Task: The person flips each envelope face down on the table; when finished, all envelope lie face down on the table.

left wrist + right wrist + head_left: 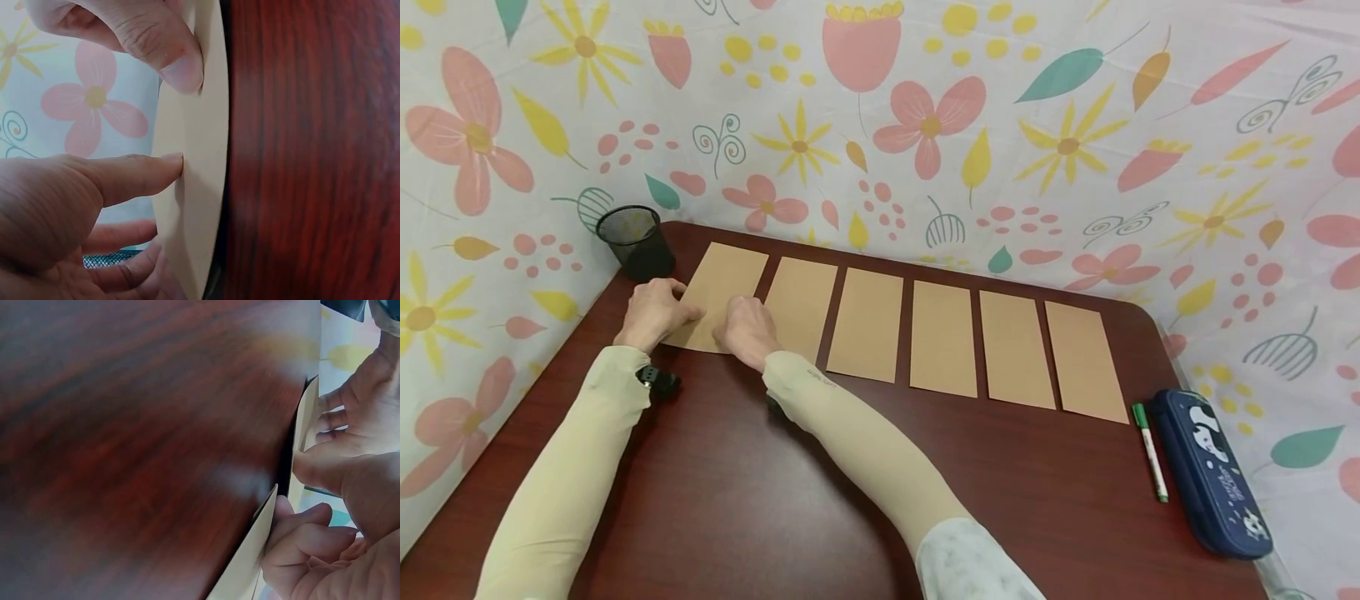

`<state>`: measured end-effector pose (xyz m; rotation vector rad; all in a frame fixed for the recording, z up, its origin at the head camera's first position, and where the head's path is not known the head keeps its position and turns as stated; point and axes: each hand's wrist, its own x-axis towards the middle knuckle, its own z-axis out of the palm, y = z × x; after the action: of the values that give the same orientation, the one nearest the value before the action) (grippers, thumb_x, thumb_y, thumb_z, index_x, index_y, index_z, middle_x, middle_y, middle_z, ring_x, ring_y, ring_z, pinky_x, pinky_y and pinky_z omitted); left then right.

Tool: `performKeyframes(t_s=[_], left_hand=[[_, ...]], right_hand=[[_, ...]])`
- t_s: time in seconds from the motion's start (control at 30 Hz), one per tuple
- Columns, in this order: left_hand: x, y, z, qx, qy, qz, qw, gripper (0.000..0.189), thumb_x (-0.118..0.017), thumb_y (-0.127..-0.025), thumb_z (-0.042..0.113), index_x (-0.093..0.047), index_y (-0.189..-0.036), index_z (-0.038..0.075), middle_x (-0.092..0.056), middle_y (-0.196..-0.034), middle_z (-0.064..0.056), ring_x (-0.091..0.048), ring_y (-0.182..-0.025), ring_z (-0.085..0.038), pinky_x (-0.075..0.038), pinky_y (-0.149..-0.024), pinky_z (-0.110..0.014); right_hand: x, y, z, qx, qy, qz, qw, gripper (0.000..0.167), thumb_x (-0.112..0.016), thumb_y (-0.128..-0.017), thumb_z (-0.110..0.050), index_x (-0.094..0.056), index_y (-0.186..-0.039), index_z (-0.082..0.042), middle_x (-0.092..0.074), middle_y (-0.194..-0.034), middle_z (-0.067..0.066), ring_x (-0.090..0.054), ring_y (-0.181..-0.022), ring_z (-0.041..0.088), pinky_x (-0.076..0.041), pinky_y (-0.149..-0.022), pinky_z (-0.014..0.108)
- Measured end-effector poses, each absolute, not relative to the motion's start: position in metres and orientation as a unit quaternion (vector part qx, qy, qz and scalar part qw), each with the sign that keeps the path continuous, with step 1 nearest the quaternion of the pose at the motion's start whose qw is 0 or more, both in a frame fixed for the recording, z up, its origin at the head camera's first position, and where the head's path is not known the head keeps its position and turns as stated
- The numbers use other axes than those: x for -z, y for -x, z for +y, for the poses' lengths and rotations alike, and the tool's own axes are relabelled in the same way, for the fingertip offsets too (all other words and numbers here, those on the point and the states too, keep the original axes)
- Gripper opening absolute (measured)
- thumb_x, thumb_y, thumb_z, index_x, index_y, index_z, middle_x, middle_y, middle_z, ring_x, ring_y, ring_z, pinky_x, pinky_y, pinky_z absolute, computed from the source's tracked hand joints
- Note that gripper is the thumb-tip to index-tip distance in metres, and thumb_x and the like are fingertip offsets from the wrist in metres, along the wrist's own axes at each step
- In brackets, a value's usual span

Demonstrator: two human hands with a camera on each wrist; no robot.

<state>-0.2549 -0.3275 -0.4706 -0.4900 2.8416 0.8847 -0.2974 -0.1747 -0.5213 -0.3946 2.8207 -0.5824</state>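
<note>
A brown paper sheet (pixel 730 279), leftmost of a row on the table, lies between my two hands. My left hand (pixel 655 312) rests at its left edge, thumb (pixel 140 178) straight and pressing on the paper, other fingers spread beside it. At the sheet's lower right my right hand (pixel 748 329) is curled, its thumb (pixel 184 72) down on the paper. The right wrist view shows those curled fingers (pixel 312 540) next to a paper edge. Part of their grip is hidden by the hand. The neighbouring brown sheet (pixel 801 300) is partly covered by my right hand.
Several more brown sheets (pixel 868 325) continue to the right along the dark red table (pixel 737 500). A black mesh pen holder (pixel 636 242) stands at the back left corner. On the right lie a green-capped marker (pixel 1150 454) and a blue pencil case (pixel 1213 475). Flowered cloth (pixel 865 133) hangs behind.
</note>
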Motion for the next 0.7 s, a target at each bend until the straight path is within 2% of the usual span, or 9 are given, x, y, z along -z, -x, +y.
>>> performKeyframes(t_s=[0.17,0.23,0.3,0.37,0.4,0.47,0.6,0.67,0.7], left_hand=[[0.465,0.256,-0.325,-0.271,0.178,0.944,0.068,0.066,-0.078,-0.093,0.043,-0.063,-0.142,0.001,-0.060,-0.144,-0.034,-0.059,-0.125,-0.055,-0.053,-0.097,-0.066],[0.460,0.252,-0.321,-0.267,0.176,0.946,0.061,0.065,-0.076,-0.094,0.041,-0.062,-0.143,0.000,-0.059,-0.145,-0.035,-0.059,-0.125,-0.057,-0.053,-0.099,-0.068],[0.454,0.246,-0.315,-0.265,0.170,0.948,0.039,0.068,-0.073,-0.097,0.041,-0.059,-0.147,-0.002,-0.057,-0.147,-0.038,-0.058,-0.126,-0.059,-0.052,-0.101,-0.071],[0.449,0.238,-0.308,-0.270,0.162,0.949,-0.004,0.071,-0.073,-0.098,0.043,-0.057,-0.149,-0.003,-0.056,-0.147,-0.038,-0.057,-0.127,-0.060,-0.051,-0.101,-0.072],[0.447,0.233,-0.306,-0.273,0.154,0.949,-0.027,0.072,-0.072,-0.099,0.044,-0.056,-0.150,-0.005,-0.055,-0.146,-0.039,-0.056,-0.126,-0.060,-0.051,-0.101,-0.073],[0.441,0.223,-0.300,-0.280,0.145,0.946,-0.077,0.075,-0.073,-0.100,0.047,-0.056,-0.151,-0.005,-0.057,-0.143,-0.037,-0.056,-0.126,-0.058,-0.051,-0.101,-0.072],[0.433,0.210,-0.289,-0.294,0.117,0.937,-0.151,0.072,-0.073,-0.099,0.051,-0.060,-0.149,-0.001,-0.060,-0.138,-0.031,-0.058,-0.123,-0.051,-0.050,-0.102,-0.070],[0.431,0.205,-0.283,-0.294,0.098,0.935,-0.171,0.071,-0.073,-0.099,0.051,-0.062,-0.147,0.000,-0.062,-0.139,-0.030,-0.058,-0.125,-0.050,-0.049,-0.103,-0.070],[0.431,0.203,-0.280,-0.292,0.088,0.935,-0.180,0.070,-0.073,-0.099,0.051,-0.063,-0.146,0.001,-0.062,-0.139,-0.030,-0.058,-0.126,-0.050,-0.049,-0.105,-0.070]], right_hand=[[0.512,0.294,-0.173,0.192,0.126,0.964,0.131,0.032,-0.082,-0.093,-0.035,-0.072,-0.067,-0.019,-0.067,-0.070,-0.007,-0.059,-0.063,0.012,-0.049,-0.053,0.026],[0.507,0.289,-0.171,0.201,0.120,0.965,0.119,0.023,-0.081,-0.093,-0.039,-0.080,-0.091,-0.016,-0.070,-0.072,-0.006,-0.061,-0.063,0.011,-0.050,-0.055,0.026],[0.492,0.278,-0.163,0.233,0.111,0.959,0.114,0.044,-0.081,-0.095,-0.043,-0.077,-0.125,-0.011,-0.071,-0.073,-0.005,-0.062,-0.063,0.010,-0.051,-0.057,0.025],[0.475,0.264,-0.149,0.278,0.112,0.949,0.101,0.071,-0.079,-0.097,-0.048,-0.060,-0.152,-0.008,-0.075,-0.077,-0.002,-0.066,-0.066,0.011,-0.055,-0.065,0.024],[0.467,0.255,-0.141,0.301,0.115,0.942,0.098,0.080,-0.078,-0.098,-0.049,-0.050,-0.160,-0.008,-0.077,-0.079,0.000,-0.069,-0.067,0.012,-0.057,-0.070,0.025],[0.449,0.240,-0.122,0.344,0.129,0.925,0.093,0.082,-0.077,-0.100,-0.050,-0.047,-0.164,-0.008,-0.080,-0.086,0.005,-0.073,-0.074,0.014,-0.058,-0.079,0.025],[0.432,0.226,-0.080,0.387,0.164,0.905,0.061,0.077,-0.075,-0.102,-0.047,-0.048,-0.163,-0.007,-0.077,-0.085,0.007,-0.072,-0.072,0.018,-0.058,-0.075,0.028],[0.426,0.223,-0.057,0.396,0.177,0.900,0.037,0.073,-0.075,-0.103,-0.044,-0.050,-0.161,-0.006,-0.070,-0.076,0.005,-0.064,-0.066,0.016,-0.054,-0.071,0.028],[0.425,0.221,-0.045,0.398,0.181,0.899,0.023,0.071,-0.074,-0.104,-0.043,-0.052,-0.160,-0.005,-0.069,-0.077,0.003,-0.063,-0.067,0.014,-0.053,-0.071,0.027]])
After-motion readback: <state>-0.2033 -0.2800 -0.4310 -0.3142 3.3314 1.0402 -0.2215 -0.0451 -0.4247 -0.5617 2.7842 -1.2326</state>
